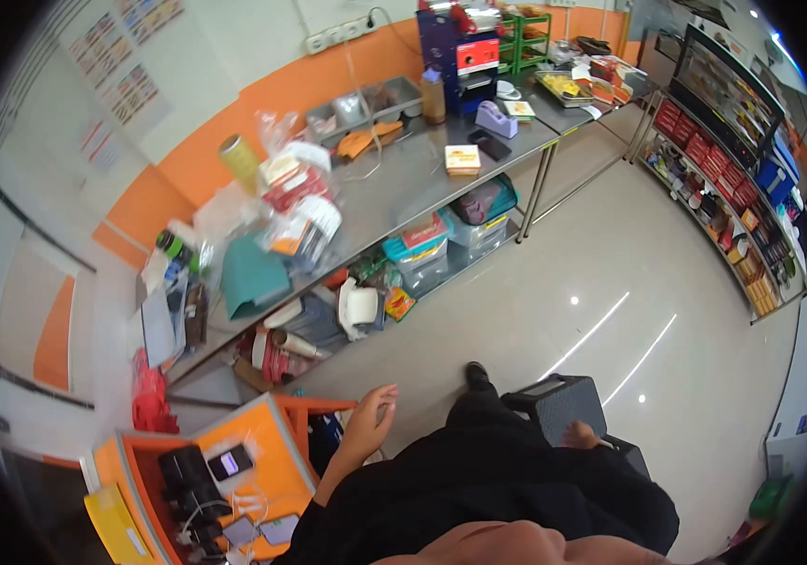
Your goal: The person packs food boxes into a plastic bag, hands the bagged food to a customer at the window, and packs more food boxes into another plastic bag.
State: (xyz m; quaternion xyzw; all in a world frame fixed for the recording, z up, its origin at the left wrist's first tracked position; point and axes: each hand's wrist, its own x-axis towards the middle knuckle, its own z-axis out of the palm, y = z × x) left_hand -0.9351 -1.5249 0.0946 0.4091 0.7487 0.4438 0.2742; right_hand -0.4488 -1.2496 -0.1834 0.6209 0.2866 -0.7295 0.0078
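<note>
My left hand (371,421) is raised beside the orange desk, its fingers stretched out and nothing in them. At my right side, my right hand (581,435) hangs with its fingers curled in, and I see nothing held in it. Behind that hand, partly covered by it and my black clothing, is a dark grey chair (568,405). On the orange desk (276,428), left of my left hand, lie a phone with a lit screen (230,461), black cylindrical items (192,480) and white cables.
A long steel table (394,193) along the wall bears plastic-wrapped packs (300,202), a teal folder (253,273), a tape dispenser (497,120) and a blue machine (465,80). Lidded bins (418,247) stand underneath. A glass display cabinet (728,89) is at right. Glossy floor (611,254) lies ahead.
</note>
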